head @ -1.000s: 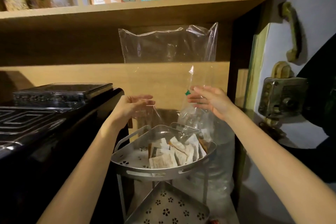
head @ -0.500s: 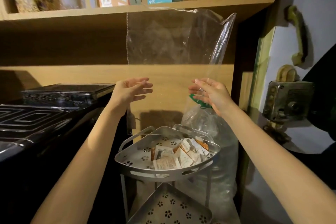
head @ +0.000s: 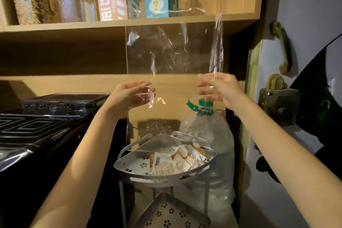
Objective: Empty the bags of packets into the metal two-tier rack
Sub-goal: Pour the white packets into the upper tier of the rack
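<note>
A clear plastic bag (head: pixel 172 50) hangs upside down above the metal two-tier rack (head: pixel 129 169), with nothing visible inside it. My left hand (head: pixel 131 94) pinches its lower left edge and my right hand (head: pixel 220 89) grips its right side. Several small white and orange packets (head: pixel 175 161) lie heaped in the rack's upper tray. The lower tray (head: pixel 170 213), punched with flower holes, shows no packets in its visible part.
A large water bottle with a green cap (head: pixel 207 135) stands just right of the rack. A black appliance (head: pixel 37 129) fills the left. Jars and boxes (head: pixel 114 3) sit on the wooden shelf above. A door with a lock (head: pixel 277 102) is at right.
The bag has been lifted higher, its top now reaching past the shelf edge. Both hands rose with it, and the left hand closed on the bag's edge.
</note>
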`<state>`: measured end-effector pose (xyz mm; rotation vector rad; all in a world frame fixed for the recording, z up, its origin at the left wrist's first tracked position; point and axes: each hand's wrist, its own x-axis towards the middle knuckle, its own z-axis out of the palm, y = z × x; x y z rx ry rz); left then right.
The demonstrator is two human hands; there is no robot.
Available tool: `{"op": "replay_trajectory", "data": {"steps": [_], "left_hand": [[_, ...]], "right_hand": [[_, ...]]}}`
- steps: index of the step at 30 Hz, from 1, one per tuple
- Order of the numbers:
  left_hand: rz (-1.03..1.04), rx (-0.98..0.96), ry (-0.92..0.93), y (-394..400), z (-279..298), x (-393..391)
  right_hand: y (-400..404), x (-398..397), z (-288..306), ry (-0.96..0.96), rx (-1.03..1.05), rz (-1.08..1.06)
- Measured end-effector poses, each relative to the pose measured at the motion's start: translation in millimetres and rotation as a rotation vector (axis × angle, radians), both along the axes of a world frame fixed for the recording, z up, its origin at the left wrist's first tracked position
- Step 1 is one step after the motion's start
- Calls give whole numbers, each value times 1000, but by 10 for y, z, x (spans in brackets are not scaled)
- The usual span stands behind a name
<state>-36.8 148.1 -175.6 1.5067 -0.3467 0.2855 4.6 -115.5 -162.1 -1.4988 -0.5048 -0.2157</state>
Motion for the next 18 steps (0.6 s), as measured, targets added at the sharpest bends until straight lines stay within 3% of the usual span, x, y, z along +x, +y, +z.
{"op": "replay_trajectory", "data": {"steps": [3,7,18], "left_hand": [[-97,-42,115,-75,-93,-111],[-48,-70,196,-206,-397,-210],[118,90,148,-491,-1482,-834]], "right_hand": [[-123,-95,-58,163,-3,55],[-229,-200,-381,328,-22,60],[-494,-822,-1635,506,139,59]]}}
